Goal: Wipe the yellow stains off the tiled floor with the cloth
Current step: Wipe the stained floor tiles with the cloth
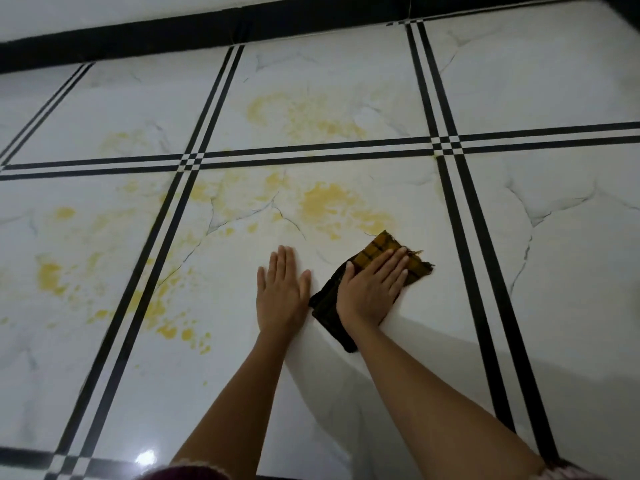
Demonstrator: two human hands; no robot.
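My right hand (372,289) presses flat, fingers spread, on the checked yellow-and-dark cloth (381,271), which lies on the tiled floor (554,254) at the near edge of the big yellow stain (325,202). My left hand (282,292) rests open and empty just beside it. I judge the wiping barely begun: stains (52,275) remain across four tiles; only the patch around my hands looks clean.

I see a glossy, smooth tiled floor (519,98) of white marble-look ceramic with black inlaid stripes (311,150), patchy, powdery-looking yellow stains (325,202) dulling its shine, and a woven checked cloth (381,251) with frayed edges.
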